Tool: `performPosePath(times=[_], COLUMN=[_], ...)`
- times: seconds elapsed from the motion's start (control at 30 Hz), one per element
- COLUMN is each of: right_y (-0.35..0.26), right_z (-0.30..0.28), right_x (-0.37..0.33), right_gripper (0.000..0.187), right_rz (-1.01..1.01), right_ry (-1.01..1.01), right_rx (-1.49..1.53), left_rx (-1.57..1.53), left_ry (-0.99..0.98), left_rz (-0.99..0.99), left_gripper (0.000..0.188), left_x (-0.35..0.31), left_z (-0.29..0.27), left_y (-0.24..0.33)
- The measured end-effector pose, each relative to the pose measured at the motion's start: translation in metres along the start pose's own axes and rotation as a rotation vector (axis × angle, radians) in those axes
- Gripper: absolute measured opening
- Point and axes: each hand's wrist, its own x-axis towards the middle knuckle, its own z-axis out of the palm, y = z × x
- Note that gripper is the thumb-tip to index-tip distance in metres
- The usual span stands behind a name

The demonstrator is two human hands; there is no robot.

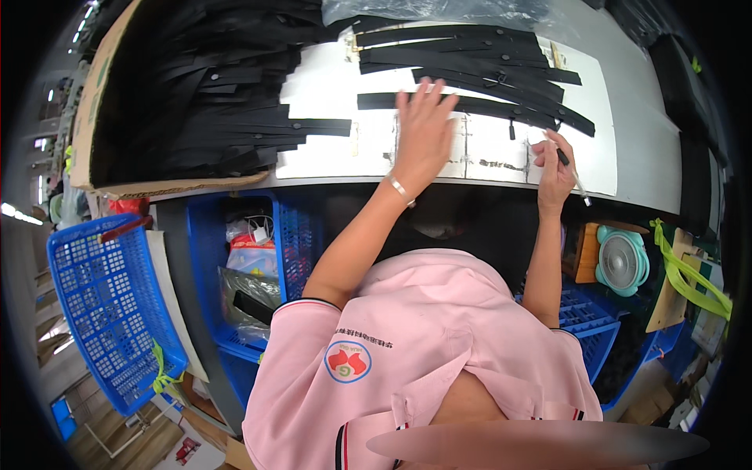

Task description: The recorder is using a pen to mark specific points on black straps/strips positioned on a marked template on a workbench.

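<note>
The step in hand looks like lining up one black strip (478,104) on the white board (325,160), perhaps for measuring or marking. That strip lies nearest the person of those spread there, running from the left hand (425,133) toward its 3 o'clock and dipping slightly at the far end. The left hand is open, palm down, its fingers spread over the strip and gripping nothing. The right hand (556,171), toward 4 o'clock from the left, is half curled around a slim pen (580,186) whose white end points to 5 o'clock; which end writes I cannot tell. Dark drawn lines (467,145) show on the board between the hands. More strips (454,56) lie toward 12 o'clock from the working strip, and a cardboard box (98,102) full of them stands toward 10 o'clock on the tabletop (642,168). The next move seems to call for the left hand to keep the strip flat and straight against the lines while the right brings the pen to it, without disturbing the neighbouring strips.
</note>
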Motion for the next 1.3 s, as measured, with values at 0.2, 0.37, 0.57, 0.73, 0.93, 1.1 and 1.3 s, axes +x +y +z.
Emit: performPosePath(times=[0.2, 0.37, 0.57, 0.73, 0.93, 1.1, 1.3], right_y=[-0.029, -0.024, -0.016, -0.011, -0.031, -0.043, -0.009], right_z=[0.009, 0.009, 0.008, 0.012, 0.036, 0.05, -0.004], right_x=[0.012, 0.011, 0.009, 0.009, -0.027, -0.049, -0.038], right_gripper=[0.033, 0.038, 0.031, 0.022, 0.039, 0.049, 0.043], right_rz=[-0.065, 0.076, 0.044, -0.056, -0.395, -0.465, -0.427], right_ry=[-0.041, -0.088, -0.032, 0.023, -0.04, -0.14, 0.013], right_rx=[-0.243, -0.224, -0.109, -0.195, -0.429, -0.529, -0.633], left_rx=[0.541, 0.447, 0.294, 0.179, 0.133, 0.126, 0.241], left_ry=[0.018, 0.066, 0.187, 0.064, -0.079, -0.122, -0.193], left_rz=[-0.227, -0.224, -0.18, 0.04, 0.058, 0.1, 0.005], left_gripper=[0.037, 0.023, 0.012, 0.015, 0.024, 0.037, 0.048], left_x=[-0.062, -0.061, -0.044, -0.028, -0.023, -0.041, -0.066], left_z=[-0.086, -0.108, -0.093, -0.031, 0.027, 0.023, -0.003], left_y=[-0.082, -0.102, -0.083, -0.02, 0.02, 0.031, 0.015])
